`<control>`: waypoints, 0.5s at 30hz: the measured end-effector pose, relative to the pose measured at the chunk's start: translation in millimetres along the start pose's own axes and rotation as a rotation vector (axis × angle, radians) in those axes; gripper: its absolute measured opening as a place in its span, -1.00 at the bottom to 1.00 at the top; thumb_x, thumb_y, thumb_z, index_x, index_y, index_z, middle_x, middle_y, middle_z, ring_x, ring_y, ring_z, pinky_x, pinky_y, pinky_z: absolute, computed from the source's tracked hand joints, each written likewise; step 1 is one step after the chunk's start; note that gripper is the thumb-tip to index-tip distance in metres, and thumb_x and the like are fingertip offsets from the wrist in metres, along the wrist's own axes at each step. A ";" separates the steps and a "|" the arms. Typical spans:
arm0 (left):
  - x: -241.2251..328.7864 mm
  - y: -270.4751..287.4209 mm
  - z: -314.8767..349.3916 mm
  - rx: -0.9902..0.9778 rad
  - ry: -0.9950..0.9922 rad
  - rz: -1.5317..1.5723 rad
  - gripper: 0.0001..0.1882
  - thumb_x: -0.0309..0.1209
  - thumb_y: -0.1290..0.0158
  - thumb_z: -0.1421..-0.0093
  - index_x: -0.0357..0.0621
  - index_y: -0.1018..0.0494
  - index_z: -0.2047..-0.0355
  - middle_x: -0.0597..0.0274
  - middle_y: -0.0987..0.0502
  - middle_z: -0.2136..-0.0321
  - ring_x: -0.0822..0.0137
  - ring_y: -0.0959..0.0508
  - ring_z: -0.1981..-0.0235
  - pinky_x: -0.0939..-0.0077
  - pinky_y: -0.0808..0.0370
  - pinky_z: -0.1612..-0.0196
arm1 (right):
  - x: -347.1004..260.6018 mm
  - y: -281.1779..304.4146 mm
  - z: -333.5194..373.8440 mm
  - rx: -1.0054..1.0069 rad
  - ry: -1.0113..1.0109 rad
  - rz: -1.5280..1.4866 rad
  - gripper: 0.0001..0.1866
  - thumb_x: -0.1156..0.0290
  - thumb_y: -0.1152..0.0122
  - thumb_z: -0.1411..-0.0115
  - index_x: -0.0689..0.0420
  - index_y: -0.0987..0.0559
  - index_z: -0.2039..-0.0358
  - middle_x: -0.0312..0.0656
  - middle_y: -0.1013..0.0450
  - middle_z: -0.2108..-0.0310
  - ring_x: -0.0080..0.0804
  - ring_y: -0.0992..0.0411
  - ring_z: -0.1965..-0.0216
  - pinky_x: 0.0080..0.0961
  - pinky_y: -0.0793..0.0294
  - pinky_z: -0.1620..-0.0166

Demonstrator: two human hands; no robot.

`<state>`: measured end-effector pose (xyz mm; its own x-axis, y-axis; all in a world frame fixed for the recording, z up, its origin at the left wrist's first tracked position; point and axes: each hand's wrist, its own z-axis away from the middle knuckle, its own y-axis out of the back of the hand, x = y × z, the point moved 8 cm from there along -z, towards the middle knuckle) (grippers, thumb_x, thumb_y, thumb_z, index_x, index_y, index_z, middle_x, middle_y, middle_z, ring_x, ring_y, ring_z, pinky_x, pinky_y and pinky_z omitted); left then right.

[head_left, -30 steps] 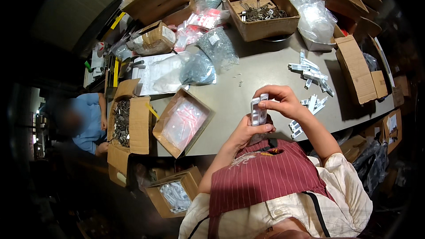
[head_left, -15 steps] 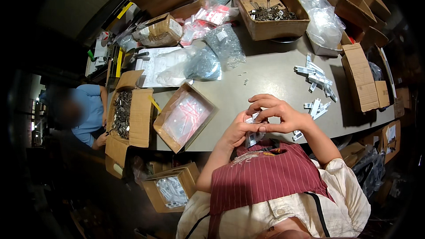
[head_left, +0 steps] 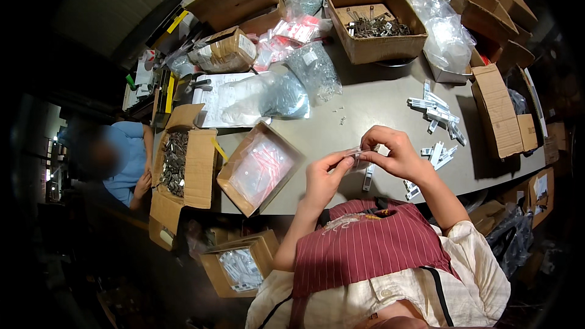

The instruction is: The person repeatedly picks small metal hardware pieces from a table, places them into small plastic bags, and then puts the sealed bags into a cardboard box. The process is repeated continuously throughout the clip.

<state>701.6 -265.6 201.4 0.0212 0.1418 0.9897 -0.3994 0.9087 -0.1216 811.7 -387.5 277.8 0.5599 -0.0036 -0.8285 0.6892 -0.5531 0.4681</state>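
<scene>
Over the front part of the table, my left hand [head_left: 323, 175] and my right hand [head_left: 395, 153] pinch a small clear plastic bag [head_left: 358, 157] between thumbs and fingers. Just below the bag is a narrow whitish metal piece with dark slots [head_left: 368, 179]; whether it touches the bag, I cannot tell. More of these slotted metal pieces [head_left: 440, 112] lie in a loose pile right of my hands, with a smaller group [head_left: 440, 153] nearer my right forearm. Left of my left hand stands a shallow cardboard box [head_left: 239, 198] of clear bags with red lines.
A carton of dark metal parts [head_left: 200, 173] is at the left, another box [head_left: 375, 55] at the back. Bags of small hardware [head_left: 286, 96] lie on papers. Below the table edge sits a box of whitish pieces [head_left: 210, 268]. A person in blue [head_left: 127, 140] is at far left.
My hands have moved apart and stretch the bag level between them; before, they were bunched together around it. The slotted metal piece now shows below the bag.
</scene>
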 end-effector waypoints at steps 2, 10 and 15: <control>7.0 3.7 1.1 0.070 -0.036 0.000 -0.82 -0.49 -0.13 -0.33 -0.36 -0.61 0.14 0.25 -0.67 0.31 0.51 -0.60 0.23 0.58 -0.55 0.12 | -5.4 2.8 -0.5 0.038 0.007 -0.026 -0.84 0.48 -0.38 -0.11 0.23 -0.57 0.34 -0.15 -0.50 0.41 -0.28 -0.52 0.36 -0.41 -0.49 0.26; 45.8 7.4 7.1 0.206 -0.220 0.006 -0.90 -0.53 -0.12 -0.28 -0.35 -0.53 0.34 0.23 -0.64 0.40 0.45 -0.63 0.31 0.52 -0.58 0.22 | -15.1 -0.5 0.6 0.070 0.069 -0.054 -0.82 0.48 -0.36 -0.14 0.24 -0.54 0.29 -0.12 -0.49 0.37 -0.26 -0.52 0.35 -0.40 -0.50 0.26; 54.4 9.7 14.8 0.166 -0.342 -0.305 -0.92 -0.53 -0.12 -0.17 -0.31 -0.53 0.38 0.13 -0.62 0.49 0.33 -0.66 0.44 0.47 -0.57 0.30 | -24.1 -17.7 -0.7 -0.004 0.122 -0.049 -0.77 0.46 -0.30 -0.19 0.20 -0.51 0.16 -0.06 -0.48 0.28 -0.10 -0.51 0.27 -0.28 -0.51 0.21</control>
<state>685.3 -254.9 255.2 -0.1309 -0.2837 0.9499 -0.5631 0.8099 0.1643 786.3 -377.0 289.7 0.5769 0.1245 -0.8072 0.7188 -0.5466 0.4295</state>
